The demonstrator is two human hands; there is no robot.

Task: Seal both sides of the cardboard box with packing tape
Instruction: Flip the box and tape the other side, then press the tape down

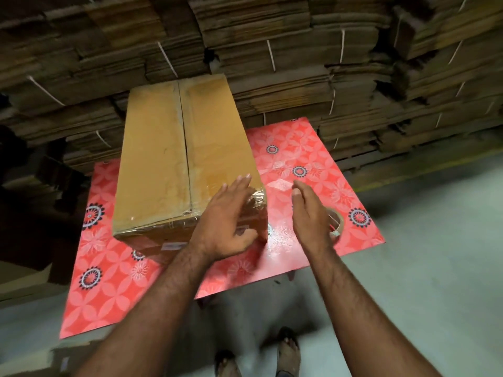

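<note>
A tall brown cardboard box [163, 159] stands on a red flowered table [299, 159], its two top flaps meeting along a middle seam. Shiny clear tape wraps the box's near top edge and near right corner. My left hand [228, 221] lies with straight fingers over that taped corner, thumb down on the near face. My right hand [310, 213] hovers open just right of the box, holding nothing. A roll of packing tape [336, 227] lies on the table, partly hidden behind my right hand.
Tall stacks of flattened cardboard [299, 63] tied with white string fill the whole background right behind the table. Grey floor [422, 268] lies to the right and in front. My sandalled feet [288, 349] stand below the table's near edge.
</note>
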